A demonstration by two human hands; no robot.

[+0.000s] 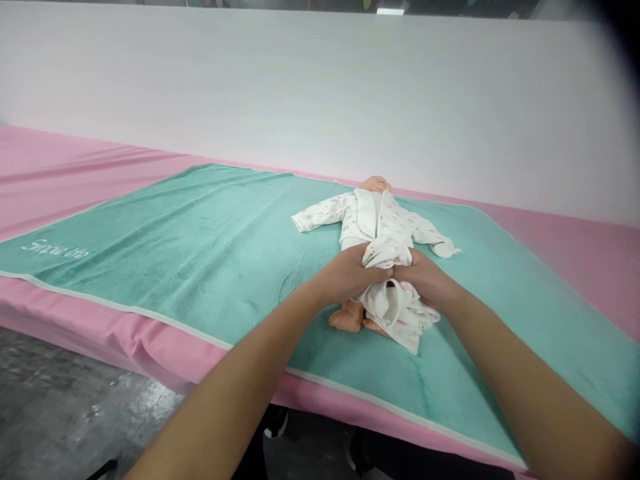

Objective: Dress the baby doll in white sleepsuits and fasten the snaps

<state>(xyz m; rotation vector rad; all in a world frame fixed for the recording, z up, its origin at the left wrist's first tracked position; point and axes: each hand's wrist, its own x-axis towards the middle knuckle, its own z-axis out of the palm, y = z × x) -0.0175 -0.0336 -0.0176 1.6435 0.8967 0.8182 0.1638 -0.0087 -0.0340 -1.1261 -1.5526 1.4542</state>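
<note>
A baby doll (349, 317) lies on its back on a teal terry towel (190, 247), head pointing away from me and bare feet toward me. It wears a white printed long-sleeved garment (385, 223) with its sleeves spread to both sides. My left hand (350, 272) and my right hand (425, 279) meet over the doll's middle, fingertips nearly touching. Both grip the bunched lower part of the garment (385, 253). More of the loose cloth (395, 313) hangs below them, over the doll's legs. The doll's waist is hidden under my hands.
The towel lies on a pink padded mat (75, 160), whose near edge drops toward a grey concrete floor (60, 400). A white wall (300, 87) rises along the far side. White lettering (55, 249) marks the towel's left corner.
</note>
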